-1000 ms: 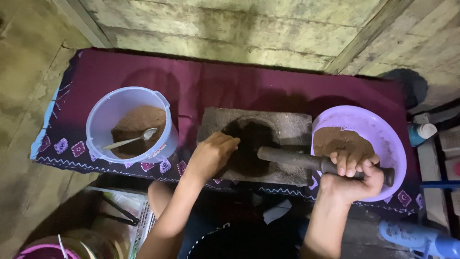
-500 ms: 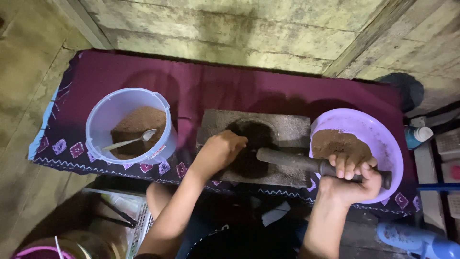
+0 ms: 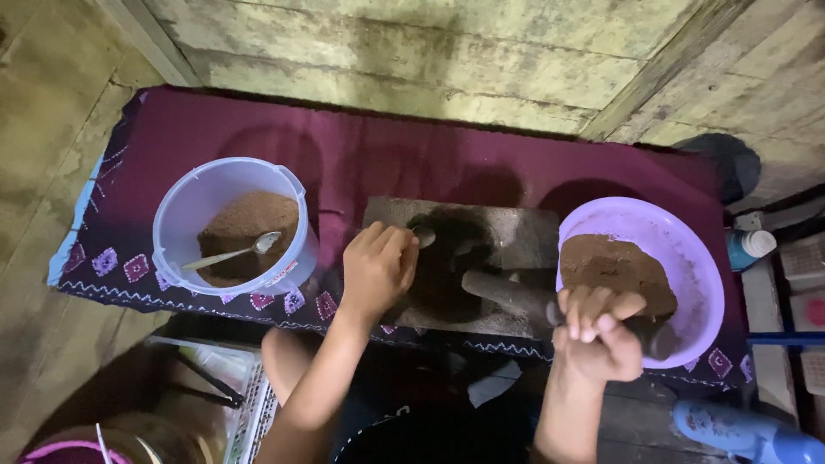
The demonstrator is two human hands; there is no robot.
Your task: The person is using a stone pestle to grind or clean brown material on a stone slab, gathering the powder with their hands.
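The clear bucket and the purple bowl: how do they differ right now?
The clear bucket is tall, see-through and on the left; the purple bowl is wide, shallow, opaque and on the right. The bucket has a spoon in it; the bowl shows none. Both hold brown powder and stand on the maroon cloth.

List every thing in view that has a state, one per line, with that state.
left hand: closed on a small spoon, over the slab
small spoon: held, bowl on the dark paste
right hand: gripping the roller's end
stone roller: lying tilted on the slab
stone slab: smeared with dark paste
clear bucket: open, part full of brown powder, spoon resting inside
purple bowl: heaped with brown powder
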